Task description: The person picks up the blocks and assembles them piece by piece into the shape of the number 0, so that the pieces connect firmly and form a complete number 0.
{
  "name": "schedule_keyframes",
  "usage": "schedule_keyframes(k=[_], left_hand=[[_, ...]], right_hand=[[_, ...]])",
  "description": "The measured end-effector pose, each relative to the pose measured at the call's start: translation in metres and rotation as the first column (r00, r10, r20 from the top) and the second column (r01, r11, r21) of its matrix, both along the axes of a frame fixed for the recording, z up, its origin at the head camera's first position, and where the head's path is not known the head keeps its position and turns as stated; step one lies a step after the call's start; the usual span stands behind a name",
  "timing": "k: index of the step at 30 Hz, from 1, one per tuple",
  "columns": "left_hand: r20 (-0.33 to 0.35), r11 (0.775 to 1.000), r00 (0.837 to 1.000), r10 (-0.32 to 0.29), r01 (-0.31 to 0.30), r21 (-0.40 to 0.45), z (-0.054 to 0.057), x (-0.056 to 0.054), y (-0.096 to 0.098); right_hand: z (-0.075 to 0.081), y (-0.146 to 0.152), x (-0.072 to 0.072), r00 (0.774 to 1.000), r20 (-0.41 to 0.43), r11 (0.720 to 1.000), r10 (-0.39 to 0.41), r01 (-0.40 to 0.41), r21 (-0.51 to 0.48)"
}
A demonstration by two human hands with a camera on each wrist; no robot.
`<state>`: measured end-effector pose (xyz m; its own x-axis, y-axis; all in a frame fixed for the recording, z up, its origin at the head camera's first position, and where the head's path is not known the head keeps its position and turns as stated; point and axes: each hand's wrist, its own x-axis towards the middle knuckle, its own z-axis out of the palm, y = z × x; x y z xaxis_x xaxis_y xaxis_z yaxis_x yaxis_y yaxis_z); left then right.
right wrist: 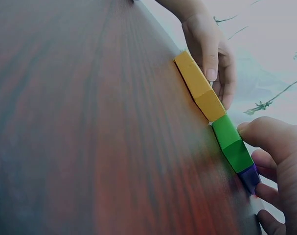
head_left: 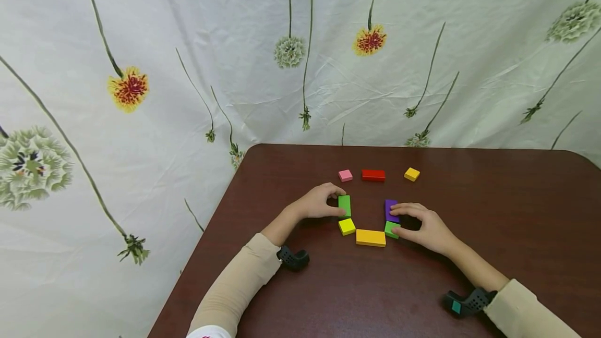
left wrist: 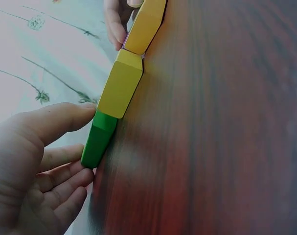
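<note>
My left hand [head_left: 319,202] holds a long green block [head_left: 345,206] by its two ends, thumb at the near end and fingers at the far end. A yellow block [head_left: 347,227] lies at that block's near end, beside the thumb. On the right, my right hand [head_left: 429,229] spans a purple block [head_left: 391,211] and a small green block [head_left: 392,230] set end to end. Its thumb presses the small green block and its fingertips rest on the purple one. An orange-yellow long block [head_left: 370,238] lies between the two sides, its ends close to the yellow and small green blocks.
Farther back on the dark brown table [head_left: 516,213] lie a pink block [head_left: 345,175], a red block [head_left: 373,175] and a small yellow block [head_left: 411,174]. A white flowered cloth [head_left: 225,40] hangs behind the table's far edge. Both wrists wear black bands.
</note>
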<state>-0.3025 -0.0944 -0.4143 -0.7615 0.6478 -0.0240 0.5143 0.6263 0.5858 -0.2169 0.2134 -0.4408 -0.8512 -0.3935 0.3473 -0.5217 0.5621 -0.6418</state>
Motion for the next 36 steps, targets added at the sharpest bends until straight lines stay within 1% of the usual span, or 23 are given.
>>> schedule_keyframes(k=[11,13,15,19,24,27,31,36], left_hand=[[0.015,1.0,1.0,-0.009,0.009,-0.013,0.002,0.004,0.001],[0.006,1.0,1.0,-0.008,0.008,-0.019,0.002,0.005,0.001],[-0.019,1.0,1.0,-0.004,0.003,-0.022,0.003,0.008,0.001],[-0.101,1.0,0.995,-0.001,-0.001,-0.012,0.005,0.017,0.001],[-0.206,0.999,0.978,-0.034,0.037,0.011,0.004,0.032,0.003],[-0.249,0.999,0.968,-0.027,0.034,0.025,0.0,0.037,0.004],[-0.276,1.0,0.961,0.0,0.008,0.03,-0.004,0.042,0.006],[-0.261,1.0,0.965,0.005,-0.003,0.009,-0.007,0.042,0.006]], right_hand=[[-0.001,0.0,0.001,1.0,0.007,1.0,0.0,0.0,-0.002],[-0.001,0.0,0.001,1.0,0.008,1.0,0.0,0.0,-0.003],[-0.001,0.0,0.001,1.0,0.009,1.0,0.0,0.0,-0.004],[-0.001,-0.001,0.001,1.0,0.009,1.0,0.001,-0.001,-0.002],[-0.001,0.0,0.001,1.0,0.004,1.0,0.003,-0.003,-0.009],[-0.001,0.001,0.0,1.0,-0.002,1.0,0.004,-0.004,-0.009],[-0.002,0.002,0.0,1.0,0.0,1.0,0.002,-0.002,-0.009],[-0.001,0.002,-0.001,1.0,0.01,1.0,0.002,-0.002,-0.011]])
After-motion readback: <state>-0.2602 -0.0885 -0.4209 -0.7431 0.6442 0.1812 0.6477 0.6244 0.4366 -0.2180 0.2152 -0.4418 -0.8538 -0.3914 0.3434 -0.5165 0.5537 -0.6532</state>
